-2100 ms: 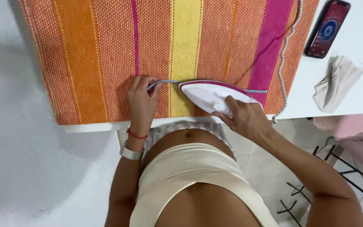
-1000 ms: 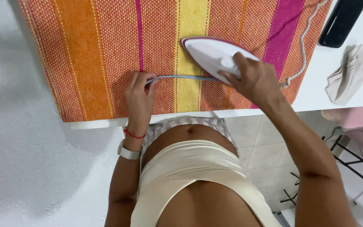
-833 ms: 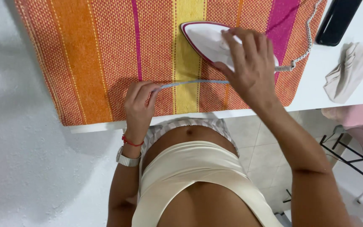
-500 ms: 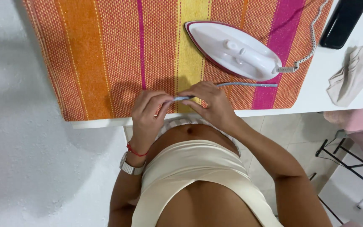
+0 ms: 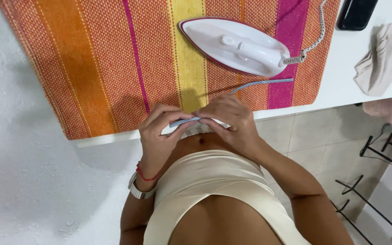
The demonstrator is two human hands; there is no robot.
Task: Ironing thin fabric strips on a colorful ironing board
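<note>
A narrow pale-blue fabric strip [image 5: 250, 85] is pinched at its near end by left hand [image 5: 159, 131] and right hand [image 5: 230, 120], fingertips closed together.

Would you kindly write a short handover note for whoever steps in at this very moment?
Left hand: fingers pinch the near end of the thin light-blue strip.
Right hand: pinches the same end, beside the left.
Strip: its far end lies on the striped cloth, just below the iron.
Iron: flat on the cloth, untouched, cord running off to the upper right.
Done: iron set down.
Left: cannot tell how much of the strip is pressed.
Nearby: folded beige cloth and a dark phone on the white table.
</note>
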